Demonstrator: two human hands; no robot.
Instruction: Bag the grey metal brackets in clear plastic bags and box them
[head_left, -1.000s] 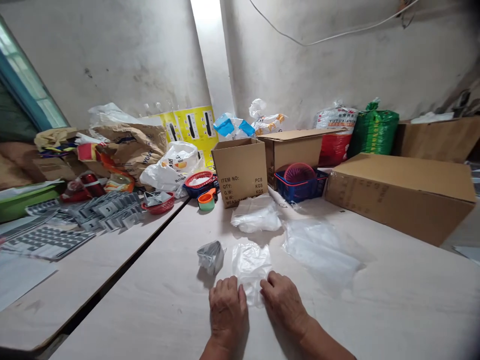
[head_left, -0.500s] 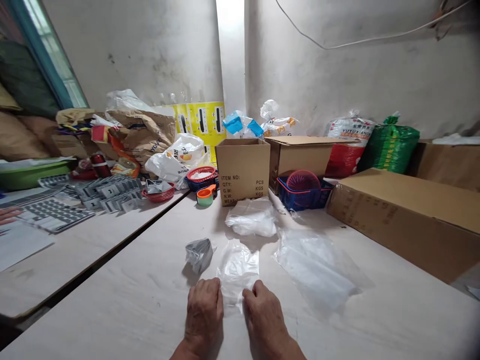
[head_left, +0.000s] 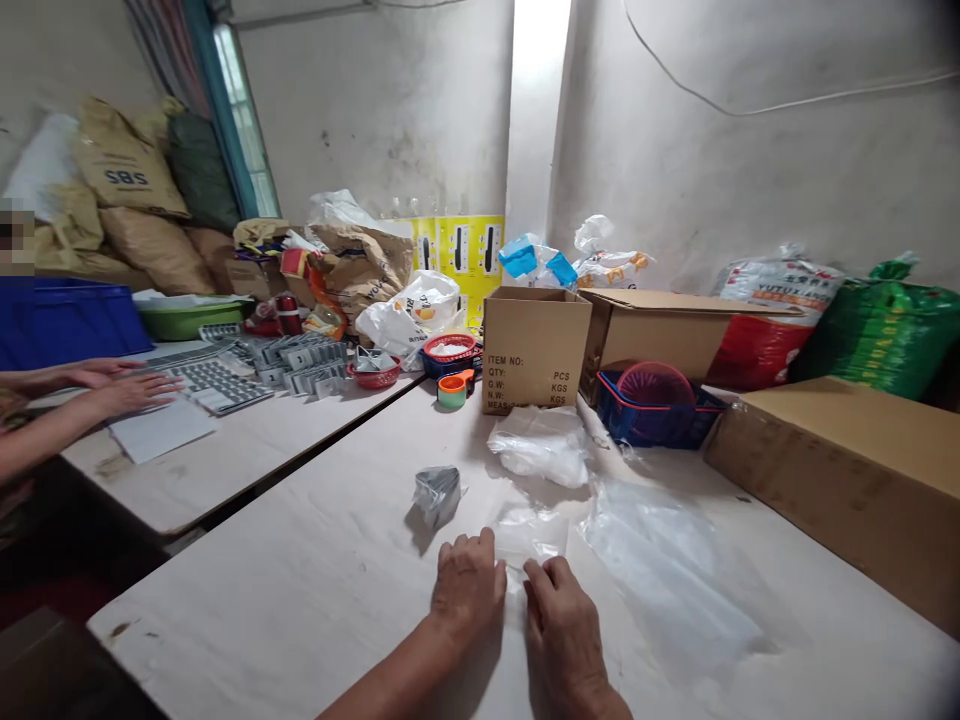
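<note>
On the white table (head_left: 285, 600), a clear plastic bag (head_left: 534, 535) lies flat before me. My left hand (head_left: 471, 582) has its fingers curled in at the bag's near left edge. Opposite it, my right hand (head_left: 564, 622) pinches the near right side; the near part of the bag is partly hidden between both hands. A small grey piece wrapped in clear plastic (head_left: 438, 494) sits beyond my left hand. To the right of my right hand are flat, overlapping plastic bags (head_left: 675, 570). A crumpled plastic bundle (head_left: 541, 442) rests farther back.
An open carton (head_left: 536, 345), a blue basket (head_left: 652, 425) and an orange-and-green tape roll (head_left: 452, 390) stand behind. A large carton (head_left: 840, 480) borders the right. Across the table gap (head_left: 300, 462), a co-worker's hands (head_left: 139, 390) are over sheets beside several grey pieces (head_left: 300, 362).
My view has swung left, bringing the co-worker's arms and a blue bin into sight. The bag between my hands shows shorter, its near part gathered, and my hands are nearer its far edge.
</note>
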